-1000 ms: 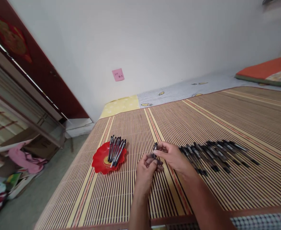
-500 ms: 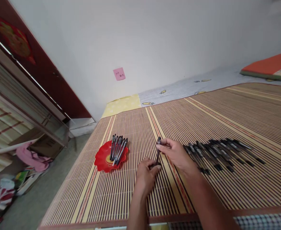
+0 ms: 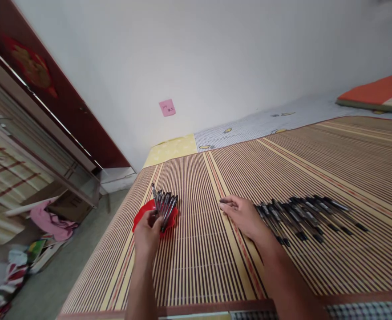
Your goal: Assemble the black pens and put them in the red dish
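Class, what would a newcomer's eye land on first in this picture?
First, the red dish at the striped mat's left, where the left hand lays a pen beside others. Next, the long row of black pens to the right, by the resting right hand.

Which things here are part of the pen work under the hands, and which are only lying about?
In use:
left hand holding a pen over the red plate
pens on the plate
right hand, small dark piece at its fingertips
row of pens on the striped mat

Lying about:
pink note
orange cushion
pink cloth
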Motion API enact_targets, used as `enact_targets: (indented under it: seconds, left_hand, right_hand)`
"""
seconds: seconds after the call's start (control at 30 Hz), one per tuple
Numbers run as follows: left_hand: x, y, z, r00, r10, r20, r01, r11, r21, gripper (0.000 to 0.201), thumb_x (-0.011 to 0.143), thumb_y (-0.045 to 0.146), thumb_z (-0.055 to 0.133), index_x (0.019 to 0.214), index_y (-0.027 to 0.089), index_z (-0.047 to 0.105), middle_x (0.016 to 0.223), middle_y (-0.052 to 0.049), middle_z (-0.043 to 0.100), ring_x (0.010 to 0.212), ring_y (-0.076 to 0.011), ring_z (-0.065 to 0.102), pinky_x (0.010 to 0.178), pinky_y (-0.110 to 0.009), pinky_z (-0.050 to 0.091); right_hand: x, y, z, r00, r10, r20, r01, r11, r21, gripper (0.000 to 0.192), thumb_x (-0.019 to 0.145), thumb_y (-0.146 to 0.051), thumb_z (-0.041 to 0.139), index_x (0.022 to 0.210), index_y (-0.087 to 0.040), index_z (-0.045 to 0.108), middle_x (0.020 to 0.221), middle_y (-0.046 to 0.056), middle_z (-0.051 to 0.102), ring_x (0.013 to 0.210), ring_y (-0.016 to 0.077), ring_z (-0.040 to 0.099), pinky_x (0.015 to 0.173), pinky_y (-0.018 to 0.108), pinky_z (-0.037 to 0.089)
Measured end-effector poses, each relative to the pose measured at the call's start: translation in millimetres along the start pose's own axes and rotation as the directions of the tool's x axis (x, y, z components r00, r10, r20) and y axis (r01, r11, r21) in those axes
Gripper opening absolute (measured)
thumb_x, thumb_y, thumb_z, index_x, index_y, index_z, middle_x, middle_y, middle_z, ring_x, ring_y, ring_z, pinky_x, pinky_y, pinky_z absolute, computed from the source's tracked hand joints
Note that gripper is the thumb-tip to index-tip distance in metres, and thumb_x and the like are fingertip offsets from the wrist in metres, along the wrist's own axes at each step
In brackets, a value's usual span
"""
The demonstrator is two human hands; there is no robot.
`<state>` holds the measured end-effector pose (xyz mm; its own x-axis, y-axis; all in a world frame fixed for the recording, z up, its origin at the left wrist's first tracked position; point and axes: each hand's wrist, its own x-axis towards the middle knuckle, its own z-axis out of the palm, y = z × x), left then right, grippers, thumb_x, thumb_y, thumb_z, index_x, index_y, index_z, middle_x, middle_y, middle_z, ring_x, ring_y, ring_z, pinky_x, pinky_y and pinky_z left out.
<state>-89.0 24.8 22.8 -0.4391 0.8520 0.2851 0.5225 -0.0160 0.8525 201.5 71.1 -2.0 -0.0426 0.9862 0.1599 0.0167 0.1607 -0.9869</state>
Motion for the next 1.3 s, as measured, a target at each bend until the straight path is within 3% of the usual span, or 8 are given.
enact_targets:
  seconds: [0.17,0.53,0.83,0.9,0.97,1.03,1.17,1.3]
  left_hand:
    - [37.8,-21.6,-13.6,0.990,-0.057,0.126,0.010,0.940,0.342,0.013,0.077,0.024,0.067,0.089,0.019,0.069,0.071,-0.004,0.072,0.068,-0.0233,0.068,0.066,-0.032,0.049]
    - [46.7,-26.6,5.6,0.986,-0.028,0.162,-0.056,0.870,0.490,0.013,0.071,0.010,0.070,0.075,0.022,0.064,0.074,-0.005,0.071,0.076,-0.0258,0.067,0.070,-0.032,0.044]
    - [-2.6,16.6,5.5,0.995,0.088,-0.044,-0.065,0.928,0.366,0.027,0.087,0.038,0.061,0.066,0.023,0.054,0.062,0.000,0.058,0.059,-0.0190,0.054,0.059,-0.029,0.035]
    - [-33.9,35.9,19.5,0.999,-0.026,-0.033,0.024,0.997,-0.068,0.040,0.085,0.042,0.067,0.057,0.022,0.046,0.052,0.005,0.041,0.049,-0.0129,0.038,0.051,-0.026,0.028]
    - [-62.6,54.6,39.1,0.957,-0.194,0.214,0.285,0.760,-0.585,0.042,0.083,0.042,0.071,0.058,0.021,0.043,0.053,0.007,0.034,0.046,-0.0097,0.031,0.046,-0.023,0.025]
    - [-79.7,70.4,58.4,0.911,-0.203,0.359,0.403,0.621,-0.672,0.043,0.088,0.043,0.065,0.059,0.022,0.042,0.053,0.007,0.033,0.043,-0.0090,0.030,0.042,-0.021,0.027]
    - [-73.0,89.1,80.2,0.754,-0.253,0.606,0.635,0.042,-0.772,0.039,0.103,0.036,0.042,0.080,0.014,0.065,0.074,-0.006,0.065,0.069,-0.0148,0.067,0.058,-0.022,0.052]
    - [-54.6,85.1,89.2,0.779,-0.104,0.619,0.614,-0.074,-0.786,0.061,0.102,0.054,0.031,0.128,0.007,0.061,0.134,-0.021,0.063,0.128,-0.0316,0.057,0.100,-0.040,0.053]
  right_hand:
    - [-4.0,-13.8,-8.7,0.998,0.064,0.024,-0.061,0.994,-0.096,0.028,0.081,-0.038,0.064,0.097,-0.016,0.070,0.086,0.009,0.071,0.082,0.0216,0.068,0.073,0.033,0.056]
    - [-5.2,-16.1,-11.5,0.999,0.040,0.030,-0.037,0.997,-0.071,0.024,0.080,-0.037,0.063,0.092,-0.017,0.069,0.081,0.008,0.069,0.077,0.0207,0.068,0.072,0.032,0.055]
    - [0.1,-11.7,-13.6,0.984,-0.006,-0.180,0.018,0.998,0.066,0.023,0.080,-0.038,0.064,0.086,-0.016,0.069,0.076,0.006,0.071,0.069,0.0191,0.070,0.065,0.030,0.055]
    - [0.7,-12.1,-16.5,0.947,-0.033,-0.321,0.078,0.989,0.129,0.025,0.081,-0.041,0.064,0.084,-0.017,0.067,0.072,0.004,0.069,0.065,0.0172,0.068,0.062,0.029,0.055]
    - [0.0,-14.0,-20.4,0.897,-0.027,-0.440,0.124,0.973,0.194,0.024,0.082,-0.042,0.066,0.083,-0.017,0.067,0.070,0.002,0.068,0.062,0.0147,0.065,0.060,0.026,0.054]
    - [-1.5,-16.0,-24.4,0.876,0.016,-0.483,0.156,0.936,0.315,0.023,0.081,-0.041,0.069,0.083,-0.018,0.067,0.071,0.001,0.067,0.061,0.0133,0.064,0.059,0.024,0.053]
    - [-3.0,-17.1,-31.5,0.917,0.112,-0.382,0.145,0.799,0.583,0.030,0.082,-0.045,0.071,0.088,-0.016,0.070,0.080,0.006,0.072,0.069,0.0159,0.068,0.060,0.024,0.053]
    - [-1.6,-14.6,-36.8,0.930,0.189,-0.314,0.077,0.736,0.672,0.041,0.091,-0.053,0.059,0.095,-0.014,0.072,0.094,0.012,0.076,0.084,0.0197,0.072,0.068,0.026,0.055]
